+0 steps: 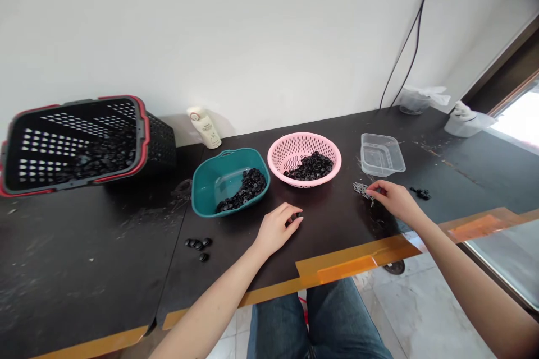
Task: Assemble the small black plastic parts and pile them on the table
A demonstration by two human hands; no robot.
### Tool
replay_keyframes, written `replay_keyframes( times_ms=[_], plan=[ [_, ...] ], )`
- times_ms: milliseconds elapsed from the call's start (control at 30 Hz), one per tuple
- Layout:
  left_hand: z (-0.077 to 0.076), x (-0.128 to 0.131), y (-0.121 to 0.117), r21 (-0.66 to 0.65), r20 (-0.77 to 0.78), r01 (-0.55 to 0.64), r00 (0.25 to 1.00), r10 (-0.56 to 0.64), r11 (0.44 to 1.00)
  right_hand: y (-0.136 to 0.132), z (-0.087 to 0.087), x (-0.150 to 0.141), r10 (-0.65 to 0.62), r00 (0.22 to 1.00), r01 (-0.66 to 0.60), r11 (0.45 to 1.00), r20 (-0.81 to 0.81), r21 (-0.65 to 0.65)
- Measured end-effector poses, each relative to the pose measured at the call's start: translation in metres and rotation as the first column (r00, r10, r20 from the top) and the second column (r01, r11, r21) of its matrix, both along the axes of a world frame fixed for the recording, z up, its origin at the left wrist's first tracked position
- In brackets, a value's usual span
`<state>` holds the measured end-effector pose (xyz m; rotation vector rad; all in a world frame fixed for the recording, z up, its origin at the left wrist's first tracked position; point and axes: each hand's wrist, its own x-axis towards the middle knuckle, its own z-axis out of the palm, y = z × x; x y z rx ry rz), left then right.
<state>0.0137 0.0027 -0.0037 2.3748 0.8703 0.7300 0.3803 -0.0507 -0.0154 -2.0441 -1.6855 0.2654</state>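
My left hand (275, 229) rests low over the dark table, its thumb and fingers curled round a small black part (299, 214) that is mostly hidden. Over to the right, my right hand (391, 199) has its fingertips pinched at the edge of a small heap of silvery metal pieces (361, 188). Whether a piece is between those fingertips is too small to tell. Beyond the left hand stand a teal basin (202, 190) and a pink colander (278, 148), each with many black parts inside. Several round black pieces (199, 244) lie left of that hand.
A black crate (160, 143) with a red rim, holding black parts, lies tilted at the left. Behind stands a white bottle (205, 128). A clear plastic tub (381, 156) and a few black bits (420, 193) are at the right. Orange tape (345, 266) lines the table's front edge.
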Motion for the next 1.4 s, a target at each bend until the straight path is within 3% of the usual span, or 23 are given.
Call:
replay_keyframes(
  times_ms=[100,167,300,433,600,733,833,933,1033,1267,1400],
  plan=[
    [0.000,0.000,0.000,-0.021,0.049,-0.018,0.999,0.019,1.000,-0.004,0.011,-0.007,-0.026,0.994,0.032,0.998,-0.109,0.055],
    [-0.001,0.000,-0.001,-0.046,0.116,-0.040,0.992,0.045,0.998,-0.005,0.022,-0.023,0.012,0.957,0.020,0.994,-0.289,0.108],
    [-0.002,0.001,-0.004,-0.104,0.278,-0.125,0.949,0.150,0.987,0.001,0.044,-0.081,0.203,0.739,-0.089,0.975,-0.643,0.206],
    [-0.002,0.001,-0.007,-0.118,0.383,-0.208,0.893,0.237,0.971,0.026,0.058,-0.151,0.386,0.558,-0.122,0.914,-0.735,0.387],
    [0.000,-0.003,-0.009,-0.183,0.472,-0.229,0.833,0.290,0.956,0.055,0.051,-0.205,0.503,0.396,-0.209,0.864,-0.768,0.458],
    [-0.001,-0.001,-0.012,-0.394,0.565,-0.095,0.759,0.323,0.914,0.056,0.033,-0.213,0.455,0.332,-0.163,0.891,-0.826,0.424],
    [-0.003,0.003,-0.013,-0.548,0.625,0.031,0.680,0.384,0.836,0.050,0.026,-0.211,0.446,0.322,-0.111,0.894,-0.835,0.435],
    [-0.005,0.005,-0.013,-0.609,0.635,0.079,0.644,0.426,0.789,0.046,0.023,-0.210,0.477,0.392,-0.104,0.873,-0.787,0.477],
    [-0.007,0.004,-0.011,-0.615,0.623,0.056,0.645,0.442,0.786,0.044,0.022,-0.213,0.496,0.475,-0.150,0.860,-0.727,0.488],
    [-0.007,0.002,-0.009,-0.587,0.601,0.021,0.681,0.418,0.809,0.044,0.018,-0.217,0.502,0.525,-0.177,0.854,-0.687,0.489],
    [-0.006,0.003,-0.010,-0.588,0.602,0.017,0.678,0.423,0.809,0.043,0.022,-0.215,0.541,0.615,-0.219,0.816,-0.574,0.534]
  ],
)
